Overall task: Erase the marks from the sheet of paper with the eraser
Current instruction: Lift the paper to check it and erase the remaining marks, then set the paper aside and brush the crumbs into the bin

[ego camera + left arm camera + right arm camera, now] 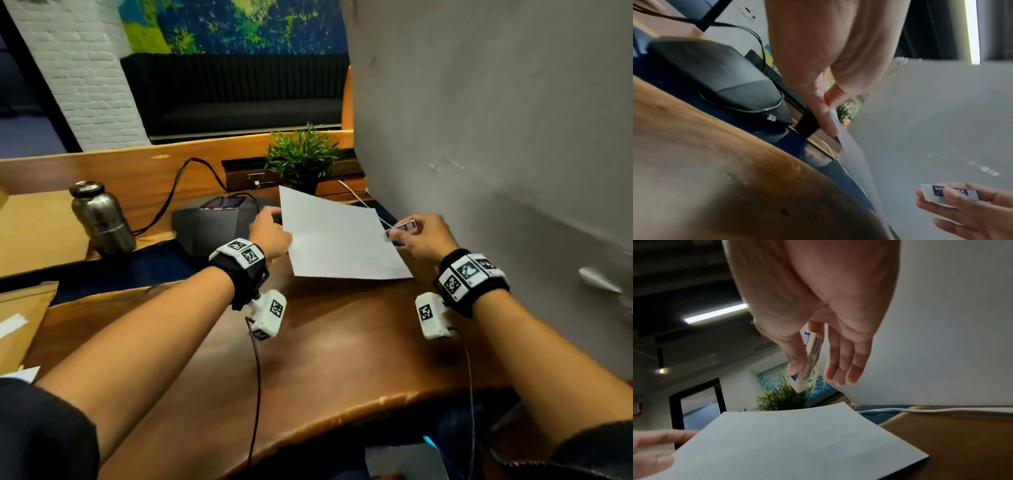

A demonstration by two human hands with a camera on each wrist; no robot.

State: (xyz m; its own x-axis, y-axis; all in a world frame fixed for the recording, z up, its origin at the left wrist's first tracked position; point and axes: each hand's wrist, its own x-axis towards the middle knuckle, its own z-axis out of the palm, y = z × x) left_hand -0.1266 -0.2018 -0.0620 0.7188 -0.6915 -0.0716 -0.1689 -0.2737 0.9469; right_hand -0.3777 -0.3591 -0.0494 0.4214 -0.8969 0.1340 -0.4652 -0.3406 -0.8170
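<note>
A white sheet of paper [339,236] is lifted off the wooden desk [342,346], tilted, with no marks that I can make out. My left hand [270,233] pinches its left edge between thumb and fingers; in the left wrist view the left hand [826,104] pinches the sheet [857,152] edge-on. My right hand [421,236] is just past the sheet's right edge and pinches a white eraser [401,229] in a blue printed sleeve. In the right wrist view the eraser [807,360] sits between thumb and forefinger above the sheet [789,443]; the other fingers hang straight.
A dark conference speaker [219,222] with a black cable sits behind my left hand. A steel bottle [101,219] stands at the left, a potted plant [303,157] behind the sheet. A grey wall [496,137] rises close on the right. Cardboard [20,318] lies at the far left.
</note>
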